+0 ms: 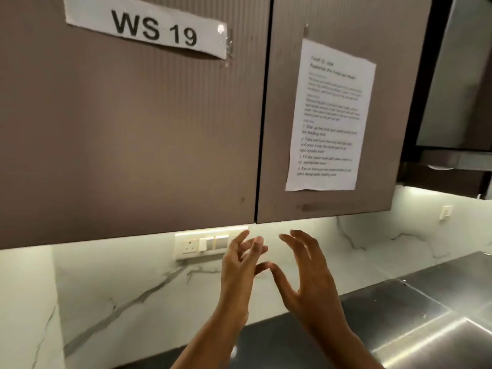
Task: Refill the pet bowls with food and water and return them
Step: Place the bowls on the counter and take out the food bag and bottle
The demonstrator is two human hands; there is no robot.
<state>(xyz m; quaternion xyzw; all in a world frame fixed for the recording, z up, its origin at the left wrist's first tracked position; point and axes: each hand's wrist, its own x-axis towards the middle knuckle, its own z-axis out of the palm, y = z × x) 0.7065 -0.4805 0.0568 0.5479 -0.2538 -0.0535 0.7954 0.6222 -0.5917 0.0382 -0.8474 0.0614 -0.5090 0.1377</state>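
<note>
Both hands, left [241,267] and right [306,272], raised empty (fingers spread) below cabinet [133,129].

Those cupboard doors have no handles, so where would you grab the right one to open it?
Probably the bottom edge of the right cupboard door, hooked from below near the centre seam. It overhangs the backsplash, and both hands, left hand and right hand, are just under it.

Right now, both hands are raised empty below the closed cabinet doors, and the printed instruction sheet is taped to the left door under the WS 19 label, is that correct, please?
Not quite. The instruction sheet is taped to the right cabinet door, not the left; only the WS 19 label is on the left door. The head view shows this. The rest holds: the left hand and right hand are raised empty below the closed doors.
</note>
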